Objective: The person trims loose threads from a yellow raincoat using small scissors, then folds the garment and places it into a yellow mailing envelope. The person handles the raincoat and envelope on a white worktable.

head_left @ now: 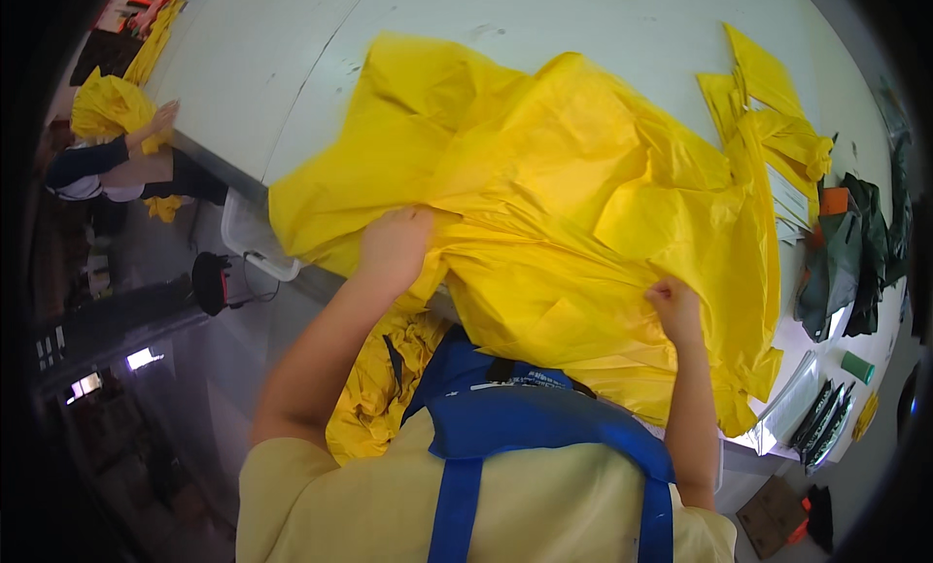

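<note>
Yellow sheet [544, 204] clenched in left hand [394, 244] and right hand [673, 308], arms raised

Large yellow sheet [554, 204]: thin plastic-like film or coated fabric, smooth, faint sheen on the crests, heavily creased and crumpled. Left hand [394, 244] and right hand [673, 308] pinch it into fine radiating folds; the material gives easily.

Table [292, 68]: white, matt, smooth, with a few grey scuffs at the far side.

Yellow strips [768, 116], far right: same thin yellow material, flatter, sharper fold lines.

Dark green bundle [855, 252], right: limp, slightly glossy cloth or film; cannot tell which.

Clear packets [792, 403], near right: glossy transparent plastic, catching light.

Blue apron straps [544, 427], near: woven cloth, matt. Shirt [389, 505]: pale yellow cloth, matt, soft-looking.
</note>
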`<state>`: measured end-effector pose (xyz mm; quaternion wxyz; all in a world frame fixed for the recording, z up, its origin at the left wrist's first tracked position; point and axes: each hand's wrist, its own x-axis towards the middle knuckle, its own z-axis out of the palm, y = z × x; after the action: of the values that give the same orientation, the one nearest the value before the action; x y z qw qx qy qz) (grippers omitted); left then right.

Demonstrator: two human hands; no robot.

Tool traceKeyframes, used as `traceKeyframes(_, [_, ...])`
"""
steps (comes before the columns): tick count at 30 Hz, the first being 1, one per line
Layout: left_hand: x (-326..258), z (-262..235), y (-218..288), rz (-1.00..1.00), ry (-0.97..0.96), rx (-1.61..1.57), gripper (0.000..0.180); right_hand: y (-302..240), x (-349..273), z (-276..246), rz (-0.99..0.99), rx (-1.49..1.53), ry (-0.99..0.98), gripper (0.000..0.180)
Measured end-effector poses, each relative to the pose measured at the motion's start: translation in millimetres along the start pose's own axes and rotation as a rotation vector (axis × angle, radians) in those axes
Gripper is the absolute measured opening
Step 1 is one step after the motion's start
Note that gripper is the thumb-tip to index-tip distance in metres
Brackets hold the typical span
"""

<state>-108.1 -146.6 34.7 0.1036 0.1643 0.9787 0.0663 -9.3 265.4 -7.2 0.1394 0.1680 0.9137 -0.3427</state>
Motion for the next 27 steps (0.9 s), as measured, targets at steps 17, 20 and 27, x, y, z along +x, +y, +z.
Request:
traceKeyframes(17, [-25, 2, -4, -0.38, -0.247, -1.751, 0.026, -234, -41, 84, -1.215, 0.032, -0.187, 0.027])
traceKeyframes(20, [13, 33, -13, -0.179, -0.584, -2.246, 0.026, -238, -50, 77, -1.234, 0.022, -0.222, 0.025])
traceKeyframes(27, [33, -7, 17, 0.02, -0.268, -2.637, 0.052, -237, -55, 64, -1.23, 0.022, -0.249, 0.024])
